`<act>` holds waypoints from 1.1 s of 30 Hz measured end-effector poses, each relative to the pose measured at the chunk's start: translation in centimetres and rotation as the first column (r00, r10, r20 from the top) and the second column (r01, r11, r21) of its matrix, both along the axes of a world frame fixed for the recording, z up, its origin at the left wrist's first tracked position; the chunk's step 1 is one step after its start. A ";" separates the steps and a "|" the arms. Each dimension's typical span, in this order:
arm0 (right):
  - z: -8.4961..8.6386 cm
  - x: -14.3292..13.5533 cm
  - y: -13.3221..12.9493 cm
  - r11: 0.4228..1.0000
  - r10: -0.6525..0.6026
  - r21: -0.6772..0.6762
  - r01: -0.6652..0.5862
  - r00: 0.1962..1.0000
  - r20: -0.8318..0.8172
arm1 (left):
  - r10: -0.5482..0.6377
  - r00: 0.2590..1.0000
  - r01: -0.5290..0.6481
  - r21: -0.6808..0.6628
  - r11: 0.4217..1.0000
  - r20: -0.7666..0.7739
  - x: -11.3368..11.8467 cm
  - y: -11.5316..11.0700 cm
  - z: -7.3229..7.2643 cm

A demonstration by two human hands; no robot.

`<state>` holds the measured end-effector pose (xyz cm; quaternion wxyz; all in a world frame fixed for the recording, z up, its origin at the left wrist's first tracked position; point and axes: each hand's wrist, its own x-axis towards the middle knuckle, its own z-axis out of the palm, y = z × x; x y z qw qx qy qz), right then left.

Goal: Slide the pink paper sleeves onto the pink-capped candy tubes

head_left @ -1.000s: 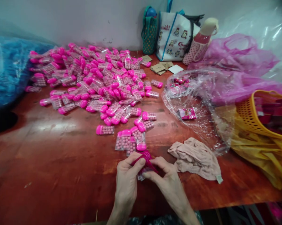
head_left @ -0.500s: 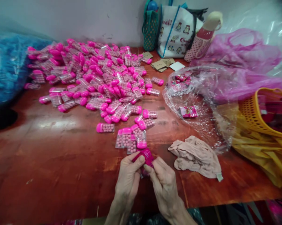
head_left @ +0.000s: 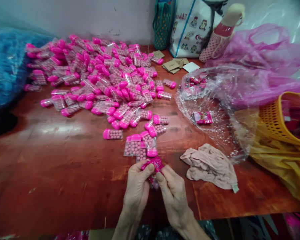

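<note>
Near the front of the table, both hands meet on a magenta printed packet (head_left: 155, 164). My left hand (head_left: 137, 186) pinches its left side, thumb on top. The right side is gripped by my right hand (head_left: 174, 190), with thumb and fingers closed together. Fingers cover part of the packet, so its full shape is hidden. Just beyond it lie a few clear flat containers of pink beads (head_left: 133, 146) with bright pink caps. Farther back, a large heap of the same bead containers (head_left: 97, 76) spreads across the left and middle.
A crumpled beige cloth (head_left: 211, 166) lies to the right. Behind it, a clear plastic bag (head_left: 224, 133) has a printed pink packet (head_left: 202, 117) by it. A yellow basket (head_left: 272, 116) stands far right, a blue bag (head_left: 5, 73) far left. Cardboard pieces (head_left: 172, 65) lie near the wall.
The view has shifted slightly. Both hands stay on the magenta packet, and a little more of its lower part shows between the thumbs.
</note>
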<state>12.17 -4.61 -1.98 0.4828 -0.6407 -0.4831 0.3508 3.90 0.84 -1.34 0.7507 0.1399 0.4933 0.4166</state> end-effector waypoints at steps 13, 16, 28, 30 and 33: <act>-0.5 0.4 0.4 0.997 -0.045 -0.063 0.040 0.996 -0.075 | 0.076 0.992 -0.063 0.123 0.990 -0.102 -0.5 0.1 -0.6; -0.4 0.7 0.6 0.995 -0.073 -0.082 0.065 0.993 -0.092 | 0.100 0.984 -0.075 0.170 0.983 -0.144 -1.0 0.2 -1.0; -0.6 0.4 1.0 0.957 -0.275 -0.200 0.208 0.867 -0.416 | 0.170 0.917 -0.024 0.375 0.927 -0.360 -1.1 -0.6 -1.6; -0.5 0.3 0.9 0.964 -0.260 -0.150 0.221 0.906 -0.334 | 0.162 0.890 0.013 0.380 0.925 -0.427 -1.1 -0.7 -1.1; -0.5 0.1 0.8 0.972 -0.235 -0.056 0.229 0.958 -0.165 | 0.158 0.862 0.063 0.410 0.910 -0.481 -1.0 -0.8 -0.5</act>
